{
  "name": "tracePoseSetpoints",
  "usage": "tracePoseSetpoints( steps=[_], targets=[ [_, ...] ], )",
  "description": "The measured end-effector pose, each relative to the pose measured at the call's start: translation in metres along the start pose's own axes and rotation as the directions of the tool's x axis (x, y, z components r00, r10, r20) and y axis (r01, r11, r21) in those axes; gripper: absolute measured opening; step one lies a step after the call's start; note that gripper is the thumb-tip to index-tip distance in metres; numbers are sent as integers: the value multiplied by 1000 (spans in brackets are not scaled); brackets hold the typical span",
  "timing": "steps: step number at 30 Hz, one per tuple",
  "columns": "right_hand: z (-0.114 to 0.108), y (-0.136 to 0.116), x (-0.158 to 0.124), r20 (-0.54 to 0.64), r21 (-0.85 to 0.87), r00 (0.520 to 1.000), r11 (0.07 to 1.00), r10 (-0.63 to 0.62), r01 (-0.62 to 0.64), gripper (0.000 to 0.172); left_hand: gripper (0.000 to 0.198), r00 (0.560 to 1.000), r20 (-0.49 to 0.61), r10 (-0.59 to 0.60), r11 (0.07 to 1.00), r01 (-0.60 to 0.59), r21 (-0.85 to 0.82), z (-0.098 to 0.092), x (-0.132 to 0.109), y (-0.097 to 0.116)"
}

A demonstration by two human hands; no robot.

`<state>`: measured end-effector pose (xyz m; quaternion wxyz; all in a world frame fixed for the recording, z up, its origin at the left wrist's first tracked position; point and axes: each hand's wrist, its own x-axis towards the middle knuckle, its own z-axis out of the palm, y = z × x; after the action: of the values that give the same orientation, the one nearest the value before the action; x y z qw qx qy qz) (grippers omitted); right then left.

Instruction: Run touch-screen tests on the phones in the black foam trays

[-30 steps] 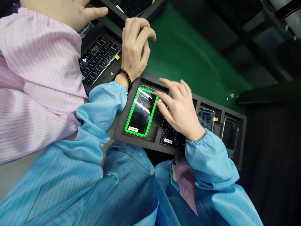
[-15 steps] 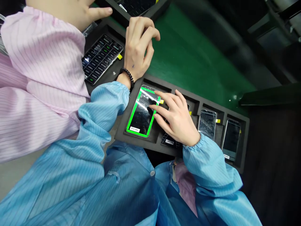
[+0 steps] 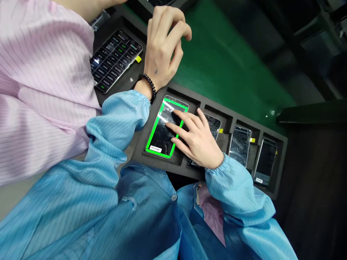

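Observation:
My right hand is open above a phone whose dark screen carries a bright green border. Its spread fingertips are at the upper and middle part of the glass; whether all of them touch I cannot tell. This phone lies in the left compartment of a dark foam tray and has a white label at its lower end. Just beyond the tray's left corner, my left hand hangs loosely curled, with its fingers apart and nothing in them. A black coiled band circles that wrist.
Three more phones share the tray: one partly under my right hand, a second phone and a third phone. A co-worker's pink sleeve reaches in at left, beside another tray's phone. Behind lies a green surface.
My right hand has slid slightly left and down across the green-bordered screen, uncovering more of the neighbouring phone. The co-worker's hand has moved up, mostly out of view. My left hand keeps its loose curl.

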<state>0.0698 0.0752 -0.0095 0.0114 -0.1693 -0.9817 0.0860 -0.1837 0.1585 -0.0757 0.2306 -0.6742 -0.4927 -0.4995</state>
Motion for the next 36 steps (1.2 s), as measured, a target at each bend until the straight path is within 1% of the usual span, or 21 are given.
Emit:
tracePoseSetpoints(
  steps=[2, 5, 7, 9, 11, 12, 14, 17, 20, 23, 26, 29, 32, 36],
  targets=[
    [-1, -1, 0, -9, 16, 1000, 1000, -1, 1, 43, 28, 1000, -2, 9, 1000, -9, 6, 0, 0, -1],
    [-7, 1, -2, -107, 44, 993, 998, 54, -49, 43, 26, 1000, -7, 12, 1000, -12, 15, 0, 0, -2],
    [-9, 1, -4, -161, 60, 985, 997, 55, -46, 42, 24, 1000, 0, 3, 1000, -3, 17, 1, 0, -3],
    [-7, -1, -6, -160, 62, 987, 998, 13, -3, 41, 24, 1000, -4, 10, 1000, -10, 20, 1, 0, -4],
    [-4, -4, -7, -124, 52, 992, 998, -32, 39, 37, 23, 1000, -15, 27, 999, -27, 25, 2, 0, -6],
    [-2, -5, -7, -110, 46, 993, 998, -45, 51, 36, 23, 999, -17, 33, 999, -33, 25, 3, 0, -6],
    [-2, -5, -9, -122, 42, 992, 998, -43, 48, 35, 23, 999, -11, 30, 999, -30, 22, 4, 1, -7],
    [-6, -2, -12, -211, 43, 977, 999, 41, -32, 36, 24, 1000, -7, 6, 1000, -6, 12, 4, 1, -5],
    [-9, 4, -13, -272, 9, 946, 983, 178, -183, 34, 25, 1000, -16, -4, 1000, 4, 5, 3, 1, -2],
    [-6, 10, -8, -237, -41, 935, 959, 265, -282, 36, 28, 1000, -23, -1, 1000, 0, -7, 2, 0, 0],
    [0, 14, -1, -191, -64, 934, 946, 301, -318, 38, 29, 999, -40, 10, 1000, -10, -9, 3, 0, 0],
    [3, 16, 4, -186, -68, 927, 937, 326, -343, 37, 27, 997, -72, 25, 1000, -25, 0, 5, 0, -1],
    [3, 14, 6, -181, -63, 932, 942, 313, -328, 36, 26, 997, -81, 16, 1000, -16, -4, 6, 0, -2],
    [0, 5, 5, -133, -63, 958, 962, 255, -265, 37, 28, 998, -60, 2, 999, -4, -32, 6, -1, -2]
  ],
)
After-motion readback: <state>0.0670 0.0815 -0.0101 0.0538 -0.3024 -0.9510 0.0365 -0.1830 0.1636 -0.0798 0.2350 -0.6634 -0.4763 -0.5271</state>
